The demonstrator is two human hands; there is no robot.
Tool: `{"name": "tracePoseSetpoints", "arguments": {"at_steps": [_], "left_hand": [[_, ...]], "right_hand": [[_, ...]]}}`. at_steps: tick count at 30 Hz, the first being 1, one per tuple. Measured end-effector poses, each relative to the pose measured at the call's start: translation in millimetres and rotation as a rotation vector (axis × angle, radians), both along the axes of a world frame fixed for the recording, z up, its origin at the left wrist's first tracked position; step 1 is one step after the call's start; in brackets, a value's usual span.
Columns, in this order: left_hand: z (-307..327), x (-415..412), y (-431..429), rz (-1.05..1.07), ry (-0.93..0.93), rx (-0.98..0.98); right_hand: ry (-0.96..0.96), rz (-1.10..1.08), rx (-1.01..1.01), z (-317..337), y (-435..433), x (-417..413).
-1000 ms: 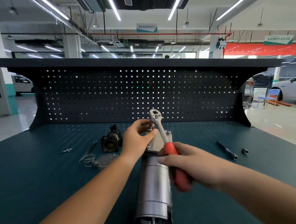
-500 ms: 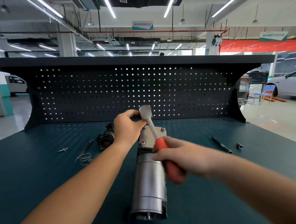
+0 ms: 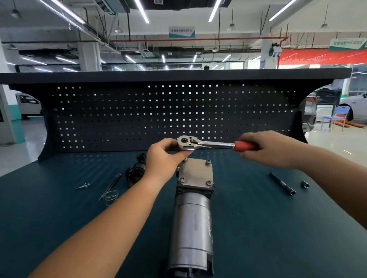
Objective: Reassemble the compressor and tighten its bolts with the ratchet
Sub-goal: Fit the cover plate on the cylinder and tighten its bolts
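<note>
A person's two bare forearms reach out over a dark teal workbench top (image 3: pixel 54 224) that has a matte, slightly rubbery look. The compressor (image 3: pixel 190 225), a brushed-metal cylinder, lies on its side in the middle of the bench, running from near to far. Dark lettering runs along its right flank but is too blurred to read. At its far end, past a black collar, sits a square grey end plate (image 3: pixel 195 172) with rounded corners and a bolt (image 3: pixel 208 162) at each visible corner. Held in the air just beyond that plate is the ratchet (image 3: pixel 209 144), lying almost level from left to right, with a polished chrome shaft. The left hand (image 3: pixel 164 159) pinches its rounded chrome head between thumb and curled fingers. The right hand (image 3: pixel 268 150) is wrapped around its red handle. On the bench to the left lie a black ribbed part (image 3: pixel 135 173), a thin metal rod (image 3: pixel 112 185), a coiled wire ring (image 3: pixel 111 196) and, further left, a small screw (image 3: pixel 82 186). To the right lie a dark extension bar (image 3: pixel 282 184) and, just beside it, a small socket (image 3: pixel 304 184). A dark pegboard (image 3: pixel 154 114) with square holes stands along the far edge. Hanging signs (image 3: pixel 181 32) under the ceiling carry writing too small to read.
</note>
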State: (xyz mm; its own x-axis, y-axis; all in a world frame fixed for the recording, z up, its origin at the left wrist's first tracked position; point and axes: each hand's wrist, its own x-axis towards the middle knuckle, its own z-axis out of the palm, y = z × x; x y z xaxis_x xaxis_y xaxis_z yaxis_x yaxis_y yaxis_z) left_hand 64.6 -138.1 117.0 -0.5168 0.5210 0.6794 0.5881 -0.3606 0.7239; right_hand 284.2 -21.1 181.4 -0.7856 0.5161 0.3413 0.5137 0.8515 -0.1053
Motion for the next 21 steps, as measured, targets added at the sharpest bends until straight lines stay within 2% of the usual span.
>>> {"name": "tracePoseSetpoints", "arguments": {"at_steps": [2,4,7,9,15,21], "left_hand": [[3,-2,-1,-0.042,0.021,-0.036],[4,-3,-1,-0.071,0.053,-0.069],[3,-4,-2,-0.086,0.067,-0.072],[1,-4,-3,-0.076,0.071,-0.069],[-2,5,-1,0.021,0.051,-0.016],[-5,16,4,0.158,0.059,0.011]], "right_hand": [[-0.106,0.044,-0.057,-4,-1,6],[-0.175,0.088,-0.215,-12,-11,11],[-0.139,0.164,-0.521,-29,-33,8],[-0.051,0.237,-0.718,-40,-54,0],[0.391,0.326,-1.437,-59,-120,-26],[0.607,0.387,-1.681,-67,-156,-57]]}}
